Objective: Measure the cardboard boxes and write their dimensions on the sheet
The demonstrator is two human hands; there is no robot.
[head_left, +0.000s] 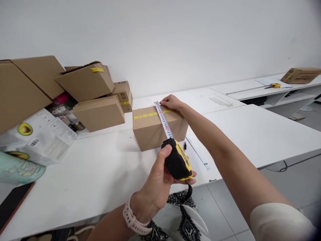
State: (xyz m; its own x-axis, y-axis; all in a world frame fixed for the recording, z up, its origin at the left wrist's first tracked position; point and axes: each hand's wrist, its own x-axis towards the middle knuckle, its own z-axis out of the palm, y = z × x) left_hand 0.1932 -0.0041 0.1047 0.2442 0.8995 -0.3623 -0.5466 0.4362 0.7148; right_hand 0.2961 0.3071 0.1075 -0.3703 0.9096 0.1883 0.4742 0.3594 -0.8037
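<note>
My left hand (pixel 155 190), with a pale pink watch band at its wrist, is closed round a black and yellow tape measure (pixel 177 160). From its case the white blade (pixel 163 118) runs out across the top of a brown cardboard box (pixel 157 129) sealed with yellow tape. At the far edge of that box my right hand (pixel 172 102) is closed, its fingertips at the blade's free end; the exact grip is partly hidden. The box lies on the white table (pixel 105 177). Just right of it are a small black object (pixel 185 145) and a thin pale strip (pixel 198 154).
Several cardboard boxes (pixel 99 113) are piled at the left, beside an avocado-print carton (pixel 42 134) and a mint-green cylindrical thing (pixel 20 169). Far right, a tilted carton (pixel 301 75) and another tape measure (pixel 275 85) rest on a shelf unit. A white wall (pixel 160 47) stands behind.
</note>
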